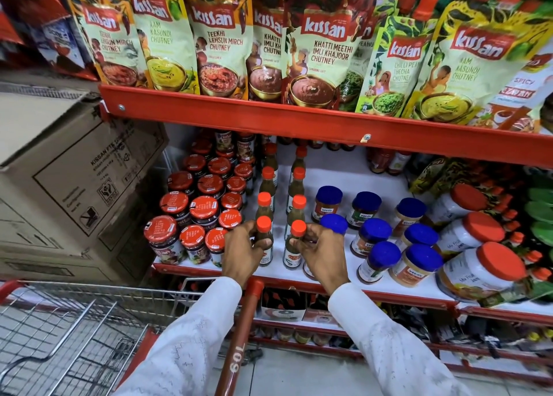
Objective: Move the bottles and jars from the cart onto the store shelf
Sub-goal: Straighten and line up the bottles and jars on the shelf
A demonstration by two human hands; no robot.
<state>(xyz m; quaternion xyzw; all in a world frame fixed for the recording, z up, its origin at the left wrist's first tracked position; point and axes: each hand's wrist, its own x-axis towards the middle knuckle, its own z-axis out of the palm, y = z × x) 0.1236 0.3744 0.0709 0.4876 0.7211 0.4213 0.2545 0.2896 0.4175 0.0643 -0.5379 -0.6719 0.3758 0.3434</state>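
Bottles, orange-capped, green sauce: left bottle (264,241) in left grip (242,253); right bottle (294,246) in right grip (321,253).

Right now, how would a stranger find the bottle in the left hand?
Look at the white shelf under the chutney pouches. Two rows of orange-capped bottles run back there. It is the front bottle of the left row, beside the red-lidded jars, gripped by the left hand.

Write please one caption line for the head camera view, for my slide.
Left hand and right hand each set a green sauce bottle at the shelf front.
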